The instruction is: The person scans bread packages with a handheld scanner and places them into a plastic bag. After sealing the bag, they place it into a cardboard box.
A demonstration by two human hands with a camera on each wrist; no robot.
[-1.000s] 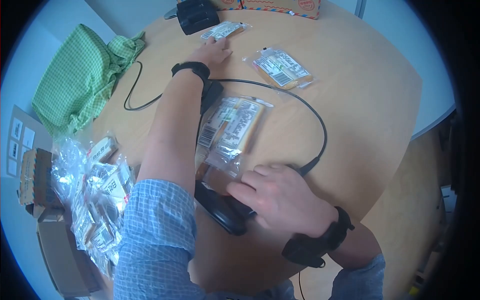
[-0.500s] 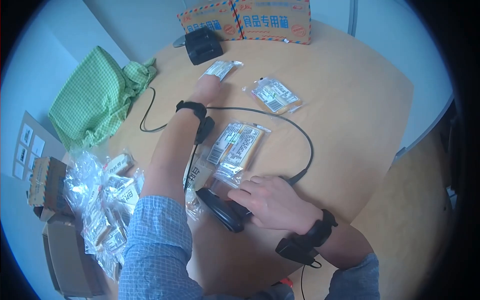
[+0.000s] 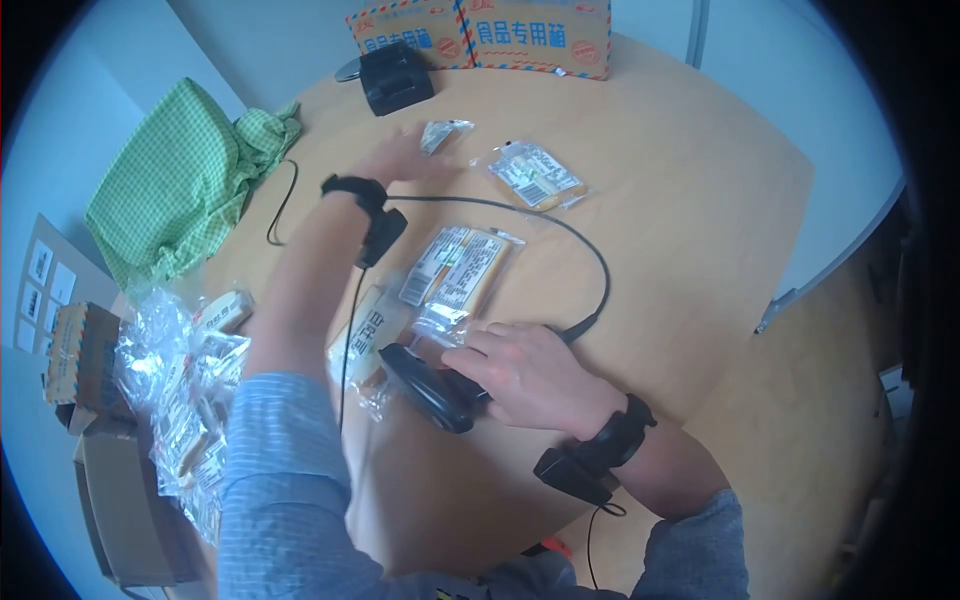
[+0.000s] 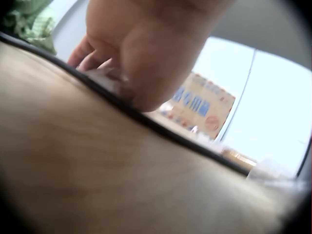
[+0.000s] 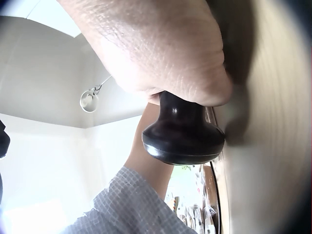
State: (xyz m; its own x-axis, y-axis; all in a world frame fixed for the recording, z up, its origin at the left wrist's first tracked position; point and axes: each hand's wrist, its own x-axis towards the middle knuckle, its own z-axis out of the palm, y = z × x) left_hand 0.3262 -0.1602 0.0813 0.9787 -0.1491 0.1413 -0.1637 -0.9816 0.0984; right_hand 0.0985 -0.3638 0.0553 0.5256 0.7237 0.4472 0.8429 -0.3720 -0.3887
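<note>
A packet (image 3: 443, 135) sits in the grip of the blurred left hand (image 3: 400, 155), toward the table's (image 3: 700, 220) far edge; the right hand (image 3: 530, 375) holds a black scanner (image 3: 425, 388) nearer the near edge.

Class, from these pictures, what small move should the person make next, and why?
Perhaps the left hand should draw the far packet toward the black scanner. That packet seems to be in its grip, away from the scanner, which the right hand holds nearer the person; the neighbouring packet shows a barcode, so scanning looks likely.
</note>
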